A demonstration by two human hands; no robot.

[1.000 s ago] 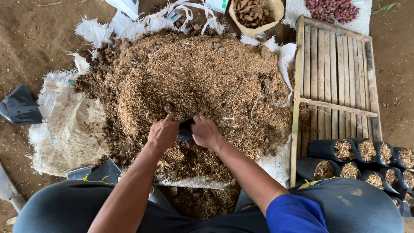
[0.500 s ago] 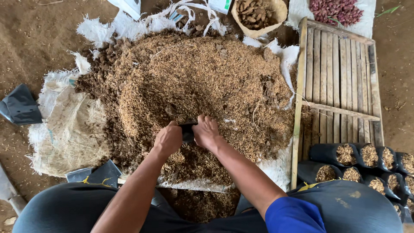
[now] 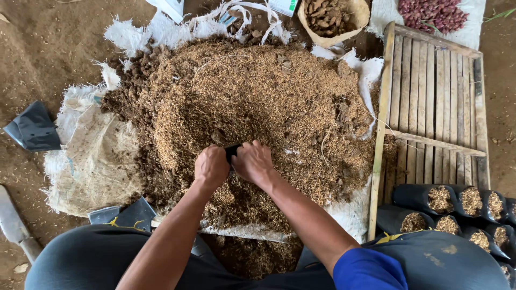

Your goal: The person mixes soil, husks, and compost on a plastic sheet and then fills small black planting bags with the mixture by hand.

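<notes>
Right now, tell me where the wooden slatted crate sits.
In the head view, the wooden slatted crate lies flat at the right, beside the husk and soil heap, just above the filled black grow bags.

I can see only a sliver of the small black bag [image 3: 232, 152] between my left hand [image 3: 210, 167] and right hand [image 3: 253, 161]; the rest is covered by my fingers and sunk into the husk-and-soil pile [image 3: 252, 107], so I cannot tell how full it is. Right of the pile, the row of filled black nursery bags [image 3: 457, 207] runs off the edge. Above the pile, the sack of brown chunks [image 3: 329, 16] is cropped at its top, its contents too small to identify.
</notes>
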